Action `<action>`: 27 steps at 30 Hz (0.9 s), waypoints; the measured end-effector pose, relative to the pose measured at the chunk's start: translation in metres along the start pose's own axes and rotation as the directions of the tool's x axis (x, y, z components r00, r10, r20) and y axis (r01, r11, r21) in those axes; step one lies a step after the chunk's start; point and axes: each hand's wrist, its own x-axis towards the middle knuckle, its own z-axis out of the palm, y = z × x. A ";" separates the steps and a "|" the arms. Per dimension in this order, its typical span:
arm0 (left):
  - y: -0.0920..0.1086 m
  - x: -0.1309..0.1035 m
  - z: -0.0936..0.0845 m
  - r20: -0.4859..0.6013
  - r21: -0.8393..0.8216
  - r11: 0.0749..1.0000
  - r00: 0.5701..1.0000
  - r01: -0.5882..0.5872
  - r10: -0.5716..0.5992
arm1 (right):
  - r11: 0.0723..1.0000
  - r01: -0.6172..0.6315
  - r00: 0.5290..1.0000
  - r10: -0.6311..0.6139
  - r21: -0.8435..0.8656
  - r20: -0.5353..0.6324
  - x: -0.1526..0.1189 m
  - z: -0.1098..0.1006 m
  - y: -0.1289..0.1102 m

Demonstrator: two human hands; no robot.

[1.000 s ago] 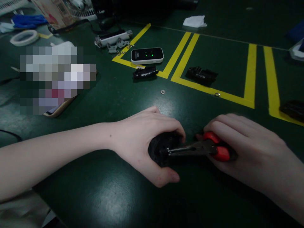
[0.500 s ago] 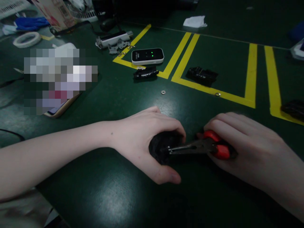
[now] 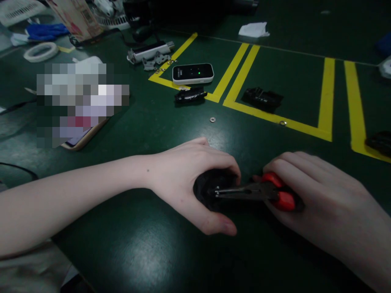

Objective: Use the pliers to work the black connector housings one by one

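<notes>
My left hand (image 3: pixel 195 179) is wrapped round a dark, rounded black part (image 3: pixel 207 181) low over the table, its thumb stretched out along the near side. My right hand (image 3: pixel 314 191) grips red-handled needle-nose pliers (image 3: pixel 269 190). The pliers' jaws point left, and their tips meet small shiny bits on the face of the black part. Whether the tips pinch anything is too small to tell. Beyond my hands a small metal ring (image 3: pixel 212 119) lies on the green table (image 3: pixel 146 244), and a second metal ring (image 3: pixel 283 123) rests on the yellow tape.
A white-edged black device (image 3: pixel 193 74) with a green light sits behind a black plastic piece (image 3: pixel 191 95). Another black piece (image 3: pixel 262 99) lies inside a yellow tape outline. At left are a blurred-out phone (image 3: pixel 88 134) and a tape roll (image 3: pixel 41 52). White paper (image 3: pixel 254 29) lies at the back.
The whole view has shifted slightly, so things appear a little further right. The pliers stay against the black part, with my right hand slightly lower. One green light on the device has gone out.
</notes>
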 end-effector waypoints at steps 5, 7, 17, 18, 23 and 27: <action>-0.003 -0.001 -0.002 0.020 -0.009 1.000 1.000 -0.021 0.021 | 1.000 0.021 1.000 -0.021 0.000 -0.002 0.003 0.001 0.003; -0.006 -0.001 -0.002 0.017 -0.009 0.999 0.999 -0.046 0.046 | 1.000 0.027 1.000 -0.027 -0.004 -0.004 0.004 0.002 0.004; -0.008 0.001 -0.001 0.007 -0.018 0.998 0.998 -0.063 0.063 | 0.999 0.043 0.999 -0.044 -0.020 -0.016 0.006 0.002 0.000; -0.008 0.001 0.000 0.009 -0.013 0.998 0.998 -0.062 0.062 | 0.999 0.045 0.999 -0.045 -0.020 -0.009 0.006 0.001 0.000; -0.009 0.000 0.001 -0.001 -0.009 0.997 0.998 -0.070 0.070 | 0.999 0.039 0.999 -0.039 -0.028 -0.006 0.006 0.001 0.001; -0.010 -0.001 -0.001 0.022 -0.011 0.997 0.997 -0.080 0.080 | 0.999 0.040 0.999 -0.039 -0.028 0.015 0.004 0.002 0.006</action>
